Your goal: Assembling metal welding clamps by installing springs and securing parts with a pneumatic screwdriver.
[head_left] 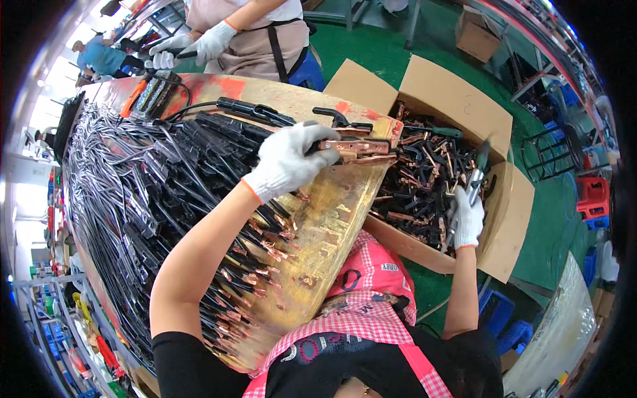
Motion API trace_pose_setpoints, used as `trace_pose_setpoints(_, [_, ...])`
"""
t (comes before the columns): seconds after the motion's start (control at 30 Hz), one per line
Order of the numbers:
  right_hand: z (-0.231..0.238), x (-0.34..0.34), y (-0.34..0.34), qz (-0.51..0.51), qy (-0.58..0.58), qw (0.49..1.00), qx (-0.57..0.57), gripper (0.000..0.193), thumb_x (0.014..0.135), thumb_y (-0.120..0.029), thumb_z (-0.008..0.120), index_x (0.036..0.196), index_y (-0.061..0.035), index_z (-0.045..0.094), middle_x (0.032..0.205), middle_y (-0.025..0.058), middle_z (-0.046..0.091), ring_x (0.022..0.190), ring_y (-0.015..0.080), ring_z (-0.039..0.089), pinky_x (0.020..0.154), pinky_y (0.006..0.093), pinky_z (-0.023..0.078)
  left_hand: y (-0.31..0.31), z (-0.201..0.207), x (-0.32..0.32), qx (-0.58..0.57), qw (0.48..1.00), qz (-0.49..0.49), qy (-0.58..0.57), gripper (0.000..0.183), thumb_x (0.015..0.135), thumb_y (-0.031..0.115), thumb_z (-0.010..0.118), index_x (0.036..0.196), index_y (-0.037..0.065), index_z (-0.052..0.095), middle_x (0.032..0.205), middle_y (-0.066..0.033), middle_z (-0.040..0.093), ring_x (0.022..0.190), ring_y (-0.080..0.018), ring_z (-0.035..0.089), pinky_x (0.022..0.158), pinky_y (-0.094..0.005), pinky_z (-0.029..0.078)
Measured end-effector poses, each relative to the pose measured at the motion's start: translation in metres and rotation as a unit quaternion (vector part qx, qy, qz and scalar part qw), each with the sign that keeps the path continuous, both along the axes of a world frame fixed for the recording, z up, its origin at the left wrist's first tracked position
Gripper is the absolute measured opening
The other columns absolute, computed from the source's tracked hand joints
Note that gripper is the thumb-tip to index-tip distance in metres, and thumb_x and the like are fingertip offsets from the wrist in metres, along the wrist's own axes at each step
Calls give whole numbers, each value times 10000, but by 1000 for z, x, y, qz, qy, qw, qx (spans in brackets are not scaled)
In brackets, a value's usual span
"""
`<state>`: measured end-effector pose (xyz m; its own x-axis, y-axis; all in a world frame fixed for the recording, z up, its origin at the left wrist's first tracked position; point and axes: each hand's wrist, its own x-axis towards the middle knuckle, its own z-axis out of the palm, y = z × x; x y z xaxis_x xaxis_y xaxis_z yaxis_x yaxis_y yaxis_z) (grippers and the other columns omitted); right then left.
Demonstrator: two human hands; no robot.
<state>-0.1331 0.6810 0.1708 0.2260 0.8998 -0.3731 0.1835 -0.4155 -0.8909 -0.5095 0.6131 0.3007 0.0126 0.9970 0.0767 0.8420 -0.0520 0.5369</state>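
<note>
In a white glove, my left hand [292,159] is closed around copper-coloured clamp jaws [358,147], above the edge of the wooden table [325,245]. A black, hooked clamp lever [342,119] shows just beyond these fingers. My right hand [468,219], gloved too, grips a silvery metal tool [475,184]; blur hides its exact kind. It is held over an open cardboard box [458,99] full of black and copper clamp parts [421,179]. To the left of my left hand lie many black cables with bare copper ends [265,252].
Bundled grey cables [99,172] cover the table's left side. A black device with orange trim [149,96] sits at its far edge. Across the table stands a person in white gloves [215,43]. Red and blue plastic stools [590,199] stand on the green floor at right.
</note>
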Motion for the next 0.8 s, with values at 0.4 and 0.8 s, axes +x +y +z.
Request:
trace_pose_setpoints(0.4, [10, -55, 30, 167, -455, 827, 286, 444, 873, -350, 661, 1242, -103, 638, 1156, 181, 654, 1074, 374, 622, 923, 475, 500, 12, -6, 0, -71, 979, -85, 174, 543, 793, 402, 747, 1219, 90, 618, 1184, -162, 613, 1091, -368, 616, 925, -473, 502])
trace_pose_setpoints(0.8, [-64, -134, 140, 427, -514, 716, 201, 308, 879, -331, 574, 1047, -123, 726, 1150, 130, 692, 1124, 306, 637, 939, 487, 499, -68, 28, -33, -5, 972, -75, 223, 364, 764, 224, 772, 1088, 97, 664, 1043, -101, 651, 1000, -333, 627, 896, -442, 488])
